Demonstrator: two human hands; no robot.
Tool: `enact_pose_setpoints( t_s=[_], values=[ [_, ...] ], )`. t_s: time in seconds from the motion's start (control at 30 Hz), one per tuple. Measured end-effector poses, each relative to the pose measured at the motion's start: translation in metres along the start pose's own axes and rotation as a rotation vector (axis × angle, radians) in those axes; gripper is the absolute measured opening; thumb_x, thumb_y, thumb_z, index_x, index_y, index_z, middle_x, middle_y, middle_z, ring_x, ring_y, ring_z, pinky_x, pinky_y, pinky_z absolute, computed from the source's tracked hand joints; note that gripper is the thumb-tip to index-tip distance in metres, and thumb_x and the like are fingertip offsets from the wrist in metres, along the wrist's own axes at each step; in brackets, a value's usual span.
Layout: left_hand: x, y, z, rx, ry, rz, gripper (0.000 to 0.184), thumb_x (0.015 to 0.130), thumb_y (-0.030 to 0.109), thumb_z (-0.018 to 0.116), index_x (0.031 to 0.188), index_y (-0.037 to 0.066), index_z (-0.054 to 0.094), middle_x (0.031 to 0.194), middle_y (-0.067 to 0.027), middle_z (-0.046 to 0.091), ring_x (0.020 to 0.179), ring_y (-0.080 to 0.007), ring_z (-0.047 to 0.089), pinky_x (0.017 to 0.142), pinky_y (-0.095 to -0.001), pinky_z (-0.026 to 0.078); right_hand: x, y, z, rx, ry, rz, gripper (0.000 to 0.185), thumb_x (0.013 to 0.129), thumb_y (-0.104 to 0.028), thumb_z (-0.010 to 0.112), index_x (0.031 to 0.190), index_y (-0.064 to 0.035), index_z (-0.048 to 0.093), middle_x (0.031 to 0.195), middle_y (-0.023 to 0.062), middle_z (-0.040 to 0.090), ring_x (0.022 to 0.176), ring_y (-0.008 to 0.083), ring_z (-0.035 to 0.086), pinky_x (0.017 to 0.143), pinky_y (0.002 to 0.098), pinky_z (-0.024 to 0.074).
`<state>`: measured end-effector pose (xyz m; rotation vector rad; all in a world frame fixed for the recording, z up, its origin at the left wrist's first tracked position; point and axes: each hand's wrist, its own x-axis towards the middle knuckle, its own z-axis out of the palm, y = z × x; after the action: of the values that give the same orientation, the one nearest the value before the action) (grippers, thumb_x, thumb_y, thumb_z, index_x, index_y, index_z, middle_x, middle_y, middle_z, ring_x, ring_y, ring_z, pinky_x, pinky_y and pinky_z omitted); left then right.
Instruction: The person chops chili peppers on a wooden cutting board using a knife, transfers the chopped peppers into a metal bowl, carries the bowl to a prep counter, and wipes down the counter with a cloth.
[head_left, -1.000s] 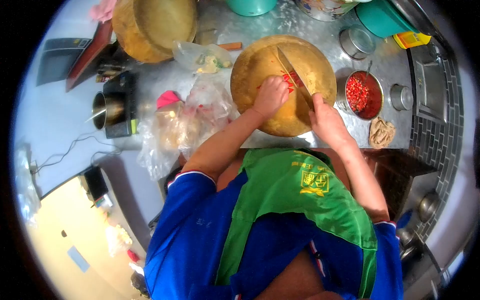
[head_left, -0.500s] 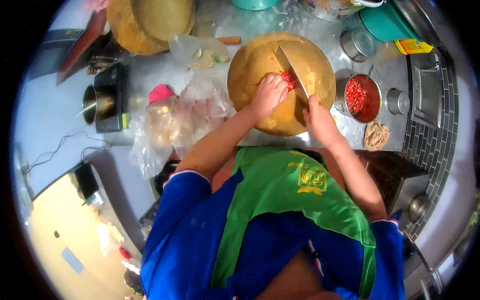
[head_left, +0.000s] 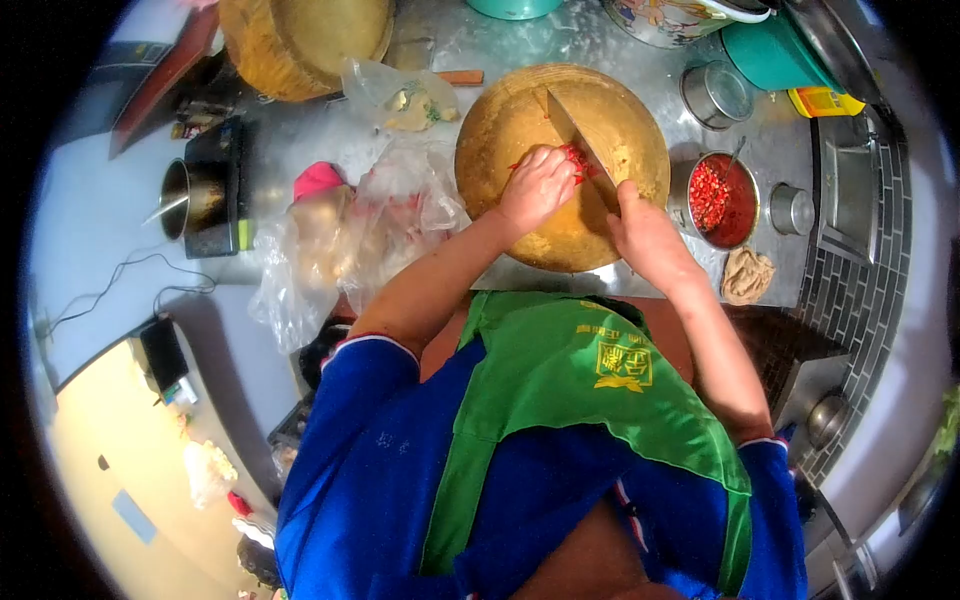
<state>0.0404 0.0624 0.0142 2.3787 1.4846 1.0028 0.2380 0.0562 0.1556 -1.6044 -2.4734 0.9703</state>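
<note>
In the head view a round wooden chopping board (head_left: pixel 498 115) lies on the metal counter. My left hand (head_left: pixel 540 188) is curled over red chili peppers (head_left: pixel 578 158), pinning them to the board with the fingertips. My right hand (head_left: pixel 648 235) grips the handle of a cleaver (head_left: pixel 582 142). Its blade slants across the board, edge down, right beside the peppers and my left fingers. Part of the chilies is hidden under my left hand. To the right of the board stands a metal pot (head_left: pixel 752 228) with chopped red chili and a spoon in it.
Plastic bags (head_left: pixel 405 195) lie left of the board, with a smaller bag (head_left: pixel 410 100) behind them. A lidded metal container (head_left: pixel 718 95), a small metal cup (head_left: pixel 792 208) and a crumpled cloth (head_left: pixel 747 275) sit on the right. A large wooden basin (head_left: pixel 250 45) stands at back left.
The cleaver's far tip has shifted slightly left, and my right hand has moved a little with it. My left hand stays on the chilies.
</note>
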Motion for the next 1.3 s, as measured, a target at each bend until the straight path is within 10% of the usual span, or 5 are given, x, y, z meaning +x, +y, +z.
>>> enact_pose_setpoints(
  t_s=[1.3],
  values=[
    [-0.007,-0.003,-0.009,-0.137,-0.062,0.032,0.025,0.074,0.006,0.071,0.092,0.004,0.054,0.104,-0.0154,0.055,0.102,-0.0367,0.053,0.09,-0.0452,0.046,0.017,0.028,0.049,-0.031,0.065,-0.063,0.029,0.09,-0.007,0.058,0.111,0.0029,0.04,0.088,0.0309,0.064,0.082,0.0496,0.062,0.071,0.0553,0.049]
  ],
)
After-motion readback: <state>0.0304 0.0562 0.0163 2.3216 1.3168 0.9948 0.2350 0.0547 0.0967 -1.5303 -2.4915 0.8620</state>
